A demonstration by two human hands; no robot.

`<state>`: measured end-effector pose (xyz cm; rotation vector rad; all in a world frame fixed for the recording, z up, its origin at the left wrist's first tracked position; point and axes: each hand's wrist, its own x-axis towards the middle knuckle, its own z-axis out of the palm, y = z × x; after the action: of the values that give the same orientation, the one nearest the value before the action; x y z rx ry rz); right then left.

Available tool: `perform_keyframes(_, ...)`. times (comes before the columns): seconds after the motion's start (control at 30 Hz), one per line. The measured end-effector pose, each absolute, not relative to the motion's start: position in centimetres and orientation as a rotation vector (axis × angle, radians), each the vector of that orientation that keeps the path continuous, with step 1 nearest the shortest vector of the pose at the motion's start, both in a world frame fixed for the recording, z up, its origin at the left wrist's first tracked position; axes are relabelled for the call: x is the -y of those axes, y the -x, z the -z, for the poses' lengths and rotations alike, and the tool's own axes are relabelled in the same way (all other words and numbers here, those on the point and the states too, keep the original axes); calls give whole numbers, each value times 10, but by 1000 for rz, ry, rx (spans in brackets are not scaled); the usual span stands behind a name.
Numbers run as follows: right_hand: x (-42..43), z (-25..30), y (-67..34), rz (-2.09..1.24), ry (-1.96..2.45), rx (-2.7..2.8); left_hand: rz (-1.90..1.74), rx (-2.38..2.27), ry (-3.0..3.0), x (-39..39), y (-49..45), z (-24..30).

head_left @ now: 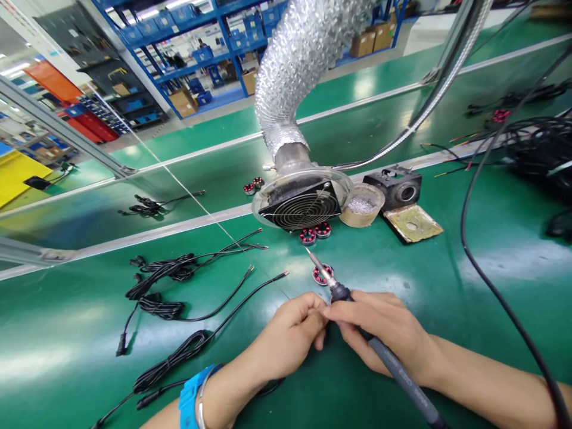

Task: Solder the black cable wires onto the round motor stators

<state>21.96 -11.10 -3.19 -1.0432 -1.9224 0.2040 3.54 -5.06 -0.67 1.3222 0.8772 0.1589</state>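
A soldering iron lies in my right hand, fingers wrapped round its grip, its tip pointing up and left. My left hand is closed in a pinch against the right fingertips; what it grips is hidden. A thin pale strand slants down from the upper left towards my left hand. Part of a black cable shows under my left wrist. Just behind the iron's shaft is a small ring-shaped motor stator with red windings. Two similar stators sit farther back, beneath the fume extractor's fan.
Coiled black cables lie at left on the green table. Behind the stators stand a tub of metal shavings and a soldering iron stand with sponge. A silver duct hangs overhead; a black cord loops at right.
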Motion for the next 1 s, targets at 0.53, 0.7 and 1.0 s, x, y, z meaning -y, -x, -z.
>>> perform_keyframes(0.53, 104, 34, -231, -544, 1083, 1891, -200, -997, -1271, 52, -41, 6)
perform_keyframes(0.7, 103, 37, -224, -519, 1170, 1775, -242, -1038, -1276, 52, -42, 10)
perform_keyframes(1.0, 102, 29, -229, -445, 1036, 1823, -283, -1053, -1395, 56, -43, 10)
